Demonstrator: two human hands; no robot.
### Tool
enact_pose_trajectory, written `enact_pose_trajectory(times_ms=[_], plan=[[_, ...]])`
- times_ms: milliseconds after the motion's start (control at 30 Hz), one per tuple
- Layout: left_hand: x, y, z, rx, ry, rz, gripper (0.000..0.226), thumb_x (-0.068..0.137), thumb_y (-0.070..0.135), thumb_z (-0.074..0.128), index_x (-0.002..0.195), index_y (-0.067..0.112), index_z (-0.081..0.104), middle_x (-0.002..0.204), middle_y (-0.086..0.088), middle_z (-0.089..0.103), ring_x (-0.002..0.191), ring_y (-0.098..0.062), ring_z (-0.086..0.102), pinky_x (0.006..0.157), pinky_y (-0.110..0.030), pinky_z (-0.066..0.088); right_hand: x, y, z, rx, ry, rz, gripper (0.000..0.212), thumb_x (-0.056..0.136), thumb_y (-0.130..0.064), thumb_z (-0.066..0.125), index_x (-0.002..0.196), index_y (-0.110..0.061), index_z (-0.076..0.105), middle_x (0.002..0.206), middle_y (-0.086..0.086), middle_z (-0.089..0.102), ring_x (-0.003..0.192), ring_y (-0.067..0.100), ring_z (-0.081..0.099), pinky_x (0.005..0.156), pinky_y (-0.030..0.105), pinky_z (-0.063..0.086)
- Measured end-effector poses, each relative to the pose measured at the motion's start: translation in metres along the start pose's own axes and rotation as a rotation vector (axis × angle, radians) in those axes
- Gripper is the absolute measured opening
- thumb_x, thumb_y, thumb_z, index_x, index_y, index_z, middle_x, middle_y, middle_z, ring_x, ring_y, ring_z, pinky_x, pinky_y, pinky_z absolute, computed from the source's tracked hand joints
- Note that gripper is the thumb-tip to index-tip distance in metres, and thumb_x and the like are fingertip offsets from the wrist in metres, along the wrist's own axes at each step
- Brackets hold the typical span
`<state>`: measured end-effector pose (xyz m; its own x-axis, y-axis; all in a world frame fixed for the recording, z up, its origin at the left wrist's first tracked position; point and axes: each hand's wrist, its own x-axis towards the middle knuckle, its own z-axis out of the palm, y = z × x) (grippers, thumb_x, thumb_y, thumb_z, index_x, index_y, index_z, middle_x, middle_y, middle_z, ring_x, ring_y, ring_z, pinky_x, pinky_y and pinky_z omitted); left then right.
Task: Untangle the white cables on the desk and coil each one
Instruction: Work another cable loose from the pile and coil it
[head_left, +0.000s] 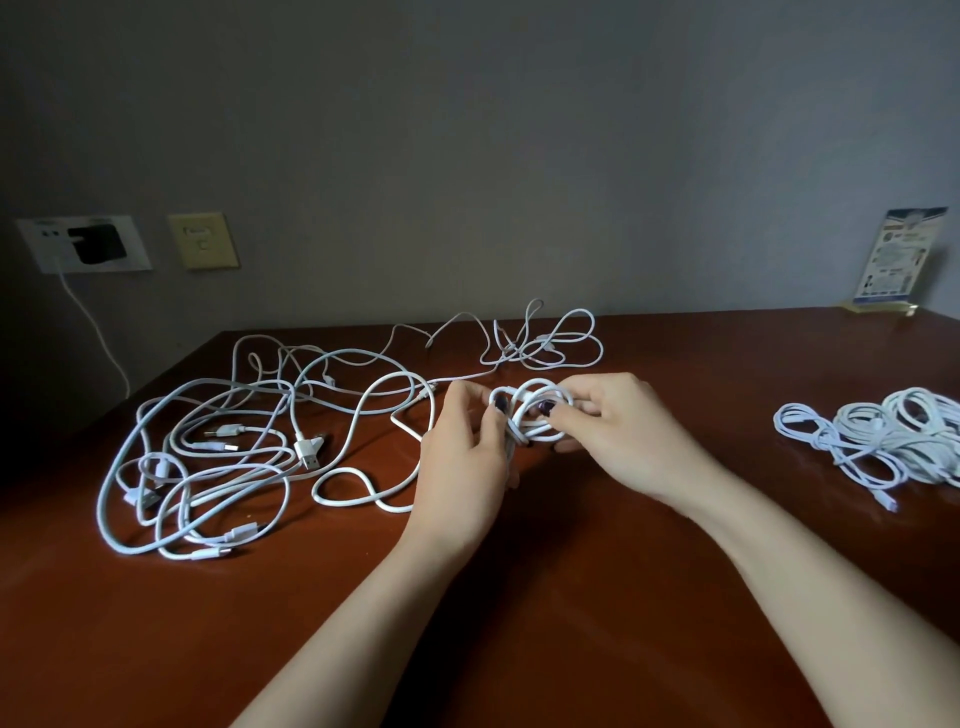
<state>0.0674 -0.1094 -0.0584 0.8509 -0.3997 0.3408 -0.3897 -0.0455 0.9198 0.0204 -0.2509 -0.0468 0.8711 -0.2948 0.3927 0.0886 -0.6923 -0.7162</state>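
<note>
Left hand (462, 457) and right hand (618, 441) hold a half-wound coil (535, 410) at centre, fingers (582, 400) curled round its loops. At 3 o'clock on the worktop (571, 597) lie finished coils (883, 436). A tangle (208, 447) at 9 o'clock and loose cables (540, 343) at 12 are left, so roughly midway.

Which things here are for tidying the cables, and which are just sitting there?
For the job:
coil held in the left hand and right hand; tangled cables; loose cables at the back; finished coils.

Just there:
black plug; beige wall plate; leaflet stand.
</note>
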Motion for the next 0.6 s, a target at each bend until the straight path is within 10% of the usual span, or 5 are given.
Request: enact_pose_trajectory(times_ms=[300,500,600], plan=[[-0.002,0.000,-0.003,-0.031,0.032,-0.048,0.014,0.099,0.015,0.041,0.106,0.023,0.051,0.069,0.008,0.058,0.054,0.000,0.056,0.061,-0.037,0.054,-0.006,-0.003,-0.008,-0.073,-0.140,-0.095,0.020,0.089,-0.024,0.053,0.073,-0.013,0.052,0.078,0.016,0.060,0.081,0.038,0.057,0.077,0.057,0.051],[0.001,0.001,-0.005,-0.129,-0.010,-0.031,0.024,0.100,0.012,0.039,0.094,0.012,0.063,0.063,-0.006,0.056,0.054,-0.016,0.051,0.051,-0.027,0.045,-0.009,-0.010,-0.016,0.093,-0.214,-0.083,0.018,0.095,-0.030,0.052,0.088,-0.019,0.064,0.078,-0.008,0.061,0.077,0.007,0.060,0.080,0.034,0.057],[0.003,0.004,-0.005,-0.261,-0.065,-0.067,0.031,0.100,0.015,0.040,0.080,0.010,0.063,0.057,-0.006,0.050,0.052,-0.015,0.047,0.052,-0.025,0.042,-0.007,-0.012,-0.016,0.208,-0.211,-0.081,0.030,0.094,-0.039,0.046,0.103,-0.017,0.064,0.094,0.010,0.061,0.082,0.012,0.059,0.078,0.028,0.056]])
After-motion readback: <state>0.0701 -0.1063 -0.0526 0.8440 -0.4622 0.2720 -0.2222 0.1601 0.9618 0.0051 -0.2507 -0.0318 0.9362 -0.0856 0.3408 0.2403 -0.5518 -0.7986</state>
